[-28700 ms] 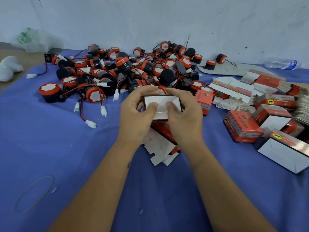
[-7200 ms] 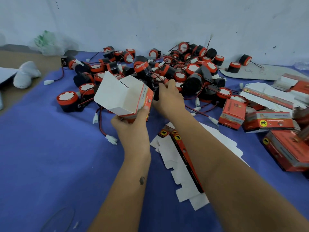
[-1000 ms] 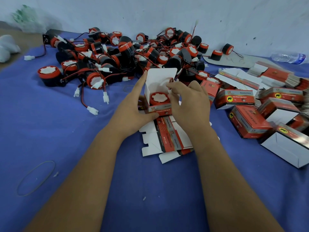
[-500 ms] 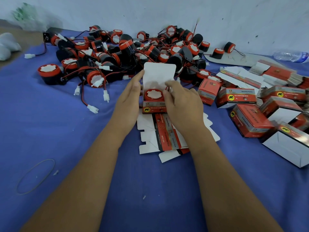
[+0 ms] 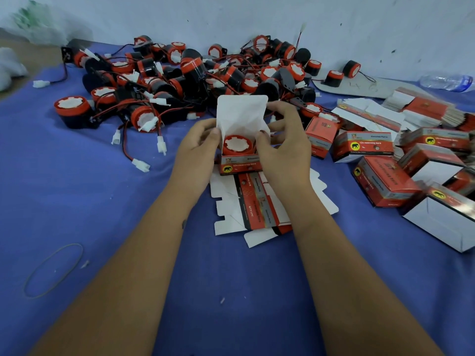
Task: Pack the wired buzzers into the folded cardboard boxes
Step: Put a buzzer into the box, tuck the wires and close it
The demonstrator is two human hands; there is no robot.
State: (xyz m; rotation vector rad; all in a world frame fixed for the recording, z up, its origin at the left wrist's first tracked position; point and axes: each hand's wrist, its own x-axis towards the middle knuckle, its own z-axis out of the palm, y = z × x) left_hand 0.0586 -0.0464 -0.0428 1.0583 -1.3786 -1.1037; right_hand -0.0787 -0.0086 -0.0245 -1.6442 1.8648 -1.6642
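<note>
A small red cardboard box [image 5: 240,167] stands on the blue cloth at the centre, its white lid flap [image 5: 240,115] upright. Inside sits a buzzer [image 5: 237,145] with a red rim and white face. My left hand [image 5: 196,152] grips the box's left side, thumb at the rim. My right hand [image 5: 284,147] holds the right side, its fingers pinching the lid flap's right edge. A heap of black-and-red wired buzzers [image 5: 180,80] lies behind the box. Its wires are hidden.
Flat unfolded box blanks [image 5: 253,204] lie under and in front of the box. Several red boxes [image 5: 385,181] and stacked blanks [image 5: 421,109] crowd the right side. A rubber band [image 5: 54,269] lies at lower left, a plastic bottle [image 5: 447,82] by the wall.
The buzzer has stayed in the open box. My left fingers have curled in onto the box's left side, and my right fingers have risen to the lid flap.
</note>
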